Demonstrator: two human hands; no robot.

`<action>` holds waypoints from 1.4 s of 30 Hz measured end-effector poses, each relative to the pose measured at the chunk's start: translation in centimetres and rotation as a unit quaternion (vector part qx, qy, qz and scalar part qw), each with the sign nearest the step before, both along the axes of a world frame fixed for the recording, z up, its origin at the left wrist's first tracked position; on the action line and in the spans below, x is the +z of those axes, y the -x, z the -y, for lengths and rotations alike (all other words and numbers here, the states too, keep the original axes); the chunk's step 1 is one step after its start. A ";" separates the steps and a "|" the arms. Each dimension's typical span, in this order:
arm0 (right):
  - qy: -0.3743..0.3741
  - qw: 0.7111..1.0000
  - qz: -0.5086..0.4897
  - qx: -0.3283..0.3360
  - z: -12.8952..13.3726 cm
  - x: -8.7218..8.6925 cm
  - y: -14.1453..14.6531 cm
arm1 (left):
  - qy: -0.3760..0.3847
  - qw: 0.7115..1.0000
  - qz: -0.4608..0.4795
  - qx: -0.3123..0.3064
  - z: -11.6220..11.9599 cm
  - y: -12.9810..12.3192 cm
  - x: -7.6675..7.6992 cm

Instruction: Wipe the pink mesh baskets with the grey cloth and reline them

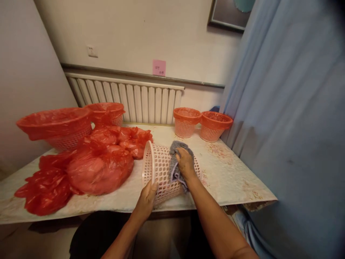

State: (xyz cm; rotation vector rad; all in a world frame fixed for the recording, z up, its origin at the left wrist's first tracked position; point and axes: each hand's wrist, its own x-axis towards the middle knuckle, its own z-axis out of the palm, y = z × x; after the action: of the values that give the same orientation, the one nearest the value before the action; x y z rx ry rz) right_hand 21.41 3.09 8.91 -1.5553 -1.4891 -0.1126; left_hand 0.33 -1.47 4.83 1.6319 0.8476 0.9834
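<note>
A pale pink perforated plastic wastebasket (pixel 162 162) lies on its side at the front of the table, its open mouth facing left. My left hand (pixel 147 196) grips its rim at the lower near side, thumb outside. My right hand (pixel 185 163) presses a bunched grey cloth (pixel 176 149) with a pale edging against the basket's outer wall. The far end of the basket is partly hidden behind the cloth and my right hand. To the left, close to the basket's mouth, lie filled red plastic bags (pixel 99 169).
Two baskets lined with red bags (pixel 187 122) (pixel 215 126) stand at the back right. Two more lined baskets (pixel 61 124) (pixel 107 111) stand at the left. A floral cloth covers the table (pixel 229 176). Behind is a radiator (pixel 145 102); a blue curtain (pixel 283 108) hangs right.
</note>
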 end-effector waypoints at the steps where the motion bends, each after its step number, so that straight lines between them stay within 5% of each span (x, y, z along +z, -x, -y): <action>1: 0.005 1.000 -0.013 -0.023 0.0 -0.4 -1.5 | 0.002 1.000 0.001 -0.001 0.1 0.1 -0.1; 5: 0.009 0.995 -0.049 -0.084 1.5 -1.9 -6.2 | -0.002 1.000 0.003 0.005 -0.1 0.1 -0.3; 8: -0.001 0.983 -0.100 -0.155 3.4 -3.6 -6.9 | -0.010 1.000 -0.005 0.012 -0.5 0.2 -0.5; 12: -0.061 0.958 -0.147 -0.240 5.4 -6.5 -3.9 | -0.018 1.000 -0.010 0.005 -1.1 0.4 -0.5; 16: -0.125 0.978 -0.085 -0.145 7.0 -7.5 1.8 | -0.016 1.000 0.004 -0.003 -1.8 0.4 -0.2; 21: -0.132 0.988 -0.013 0.078 7.4 -4.6 7.9 | -0.036 0.999 0.000 -0.013 -1.8 0.6 0.1; 28: -0.135 0.974 0.006 0.183 4.2 0.5 10.2 | -0.064 0.997 -0.026 -0.020 -1.7 1.6 -0.9; 36: -0.056 0.987 0.000 0.149 -0.4 4.5 9.0 | -0.069 0.996 -0.033 -0.033 -1.3 1.9 -2.1; 42: 0.005 0.997 0.007 0.074 -1.9 5.2 8.3 | -0.053 0.995 -0.003 -0.088 0.0 2.6 -3.3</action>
State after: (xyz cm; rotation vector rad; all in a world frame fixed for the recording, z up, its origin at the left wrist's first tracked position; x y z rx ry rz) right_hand 13.14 4.97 14.08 -1.4486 -1.6127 -0.0301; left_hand -2.26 -1.44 1.57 1.7687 0.6530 0.9128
